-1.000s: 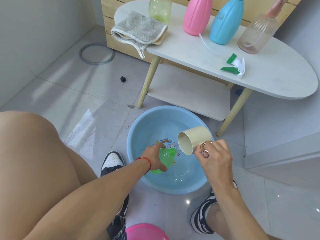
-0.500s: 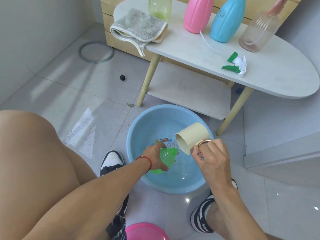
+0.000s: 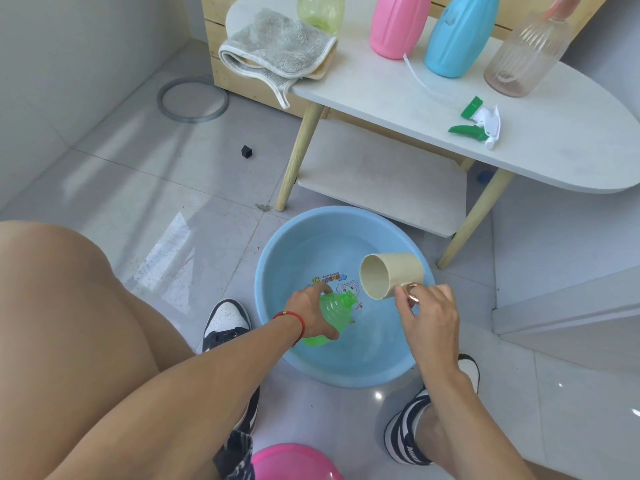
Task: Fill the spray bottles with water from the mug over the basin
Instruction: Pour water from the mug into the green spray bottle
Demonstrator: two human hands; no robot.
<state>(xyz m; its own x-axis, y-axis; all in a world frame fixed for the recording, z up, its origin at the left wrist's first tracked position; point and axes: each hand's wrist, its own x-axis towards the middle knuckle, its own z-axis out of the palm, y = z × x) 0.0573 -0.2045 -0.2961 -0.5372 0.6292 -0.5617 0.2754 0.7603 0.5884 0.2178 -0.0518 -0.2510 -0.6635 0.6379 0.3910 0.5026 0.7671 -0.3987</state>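
My left hand [image 3: 311, 313] grips a green spray bottle [image 3: 334, 315] with no spray head, tilted over the light blue basin [image 3: 277, 265] on the floor. My right hand [image 3: 427, 315] holds a beige mug [image 3: 391, 275] by its metal handle, tipped on its side with its mouth facing the bottle's neck. The mug's mouth sits just right of and above the bottle's opening. On the white table [image 3: 381, 88] stand a yellow-green bottle [image 3: 320, 12], a pink bottle [image 3: 398, 24], a blue bottle [image 3: 457, 36] and a clear bottle [image 3: 526, 53].
A green-and-white spray head [image 3: 479, 124] with its tube lies on the table, beside a folded grey cloth [image 3: 277, 46]. My shoes flank the basin. A pink basin [image 3: 294, 462] lies at the bottom edge. A grey ring [image 3: 192, 98] and a small black cube [image 3: 246, 151] lie on the tiles.
The mug has lifted slightly and shifted a little right, away from the bottle's neck. The left hand and green bottle have stayed in place.
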